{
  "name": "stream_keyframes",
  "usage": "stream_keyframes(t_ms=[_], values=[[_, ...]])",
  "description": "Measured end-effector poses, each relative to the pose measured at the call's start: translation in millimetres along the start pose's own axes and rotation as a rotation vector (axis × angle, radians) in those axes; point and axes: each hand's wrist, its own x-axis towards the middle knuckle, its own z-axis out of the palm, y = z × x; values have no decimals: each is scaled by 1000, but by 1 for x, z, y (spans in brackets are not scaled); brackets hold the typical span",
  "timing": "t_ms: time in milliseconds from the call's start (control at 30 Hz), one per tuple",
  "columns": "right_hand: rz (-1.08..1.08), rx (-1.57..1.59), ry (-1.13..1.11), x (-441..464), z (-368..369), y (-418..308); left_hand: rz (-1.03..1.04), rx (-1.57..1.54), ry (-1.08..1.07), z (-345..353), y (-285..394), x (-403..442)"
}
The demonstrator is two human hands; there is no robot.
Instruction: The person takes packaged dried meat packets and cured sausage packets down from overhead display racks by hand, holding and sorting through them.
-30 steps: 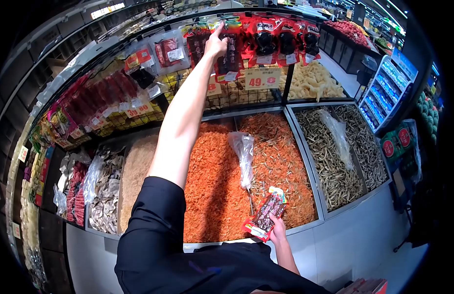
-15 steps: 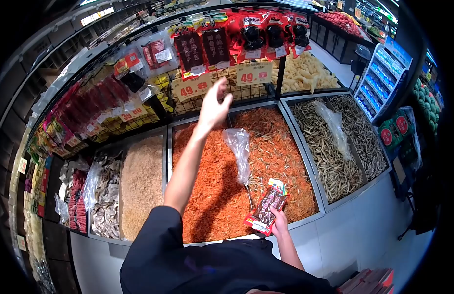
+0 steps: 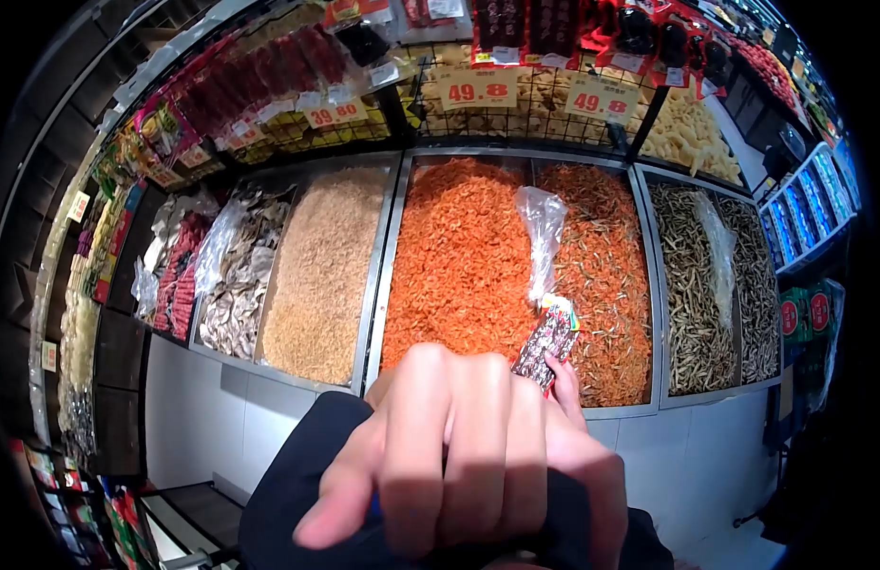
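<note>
My left hand (image 3: 459, 446) is large and close to the camera at the bottom centre, its fingers curled side by side and its thumb out to the left. Nothing shows in it. Partly hidden behind it, my right hand (image 3: 565, 385) grips a plastic packet (image 3: 546, 350) of dark dried food. The packet is above the front of the bin of orange dried shrimp mixed with small fish (image 3: 606, 275). A clear plastic bag (image 3: 543, 237) lies between that mix and the plain orange shrimp (image 3: 459, 256).
To the left are bins of pale tiny shrimp (image 3: 326, 275) and grey dried fish (image 3: 240, 275). Small dried fish (image 3: 692, 294) fill the bins at right. Behind stands a wire rack with hanging packets (image 3: 554, 28) and price signs (image 3: 478, 88). A blue-white display (image 3: 811, 209) is at the right.
My left hand has come down and back from the hanging packets to close before the camera, its fingers now curled. The view has tilted down. My right hand keeps its packet.
</note>
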Motion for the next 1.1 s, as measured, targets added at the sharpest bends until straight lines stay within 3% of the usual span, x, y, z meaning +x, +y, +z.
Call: stream_keyframes(t_ms=[33, 67, 233, 1100], values=[[50, -10, -19, -2, 8, -2, 49, 6, 164, 17, -1, -2], [95, -19, -37, -7, 15, -6, -93, 85, 434, 59, 11, 9], [21, -50, -11, -17, 20, 7, -98, 78, 283, 51, 23, 8], [85, -59, -39, -28, 24, 6, -145, 44, 232, 54, 37, -3]])
